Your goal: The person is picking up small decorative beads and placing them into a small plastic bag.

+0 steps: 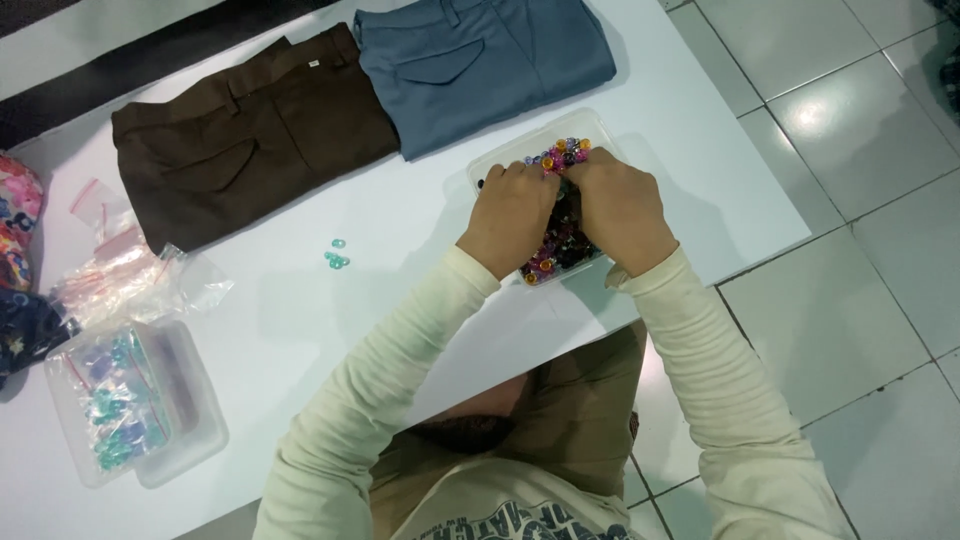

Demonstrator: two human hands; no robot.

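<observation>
Spillage looks like the main risk: both hands press down together into a shallow clear container (590, 128) heaped with small coloured beads (562, 153), and that container sits close to the worktop (330, 330) edge just right of the right hand (622, 205). A push or a sideways scoop could, I judge, tip beads over the low rim or slide the container toward the tiled floor (860, 200). A few teal beads (337, 256) already lie loose on the worktop, well to the left of the left hand (510, 212).

Both hands lie knuckles-up, side by side and nearly touching, fingers curled down into the heap; whether they pinch any beads I cannot tell, as the fingertips are buried. Cream sleeves run back from the wrists. Beyond the left hand lie folded brown trousers (245, 130) and folded blue trousers (480, 60); far to its left a second clear tub (130, 405) and small plastic bags (130, 280)
</observation>
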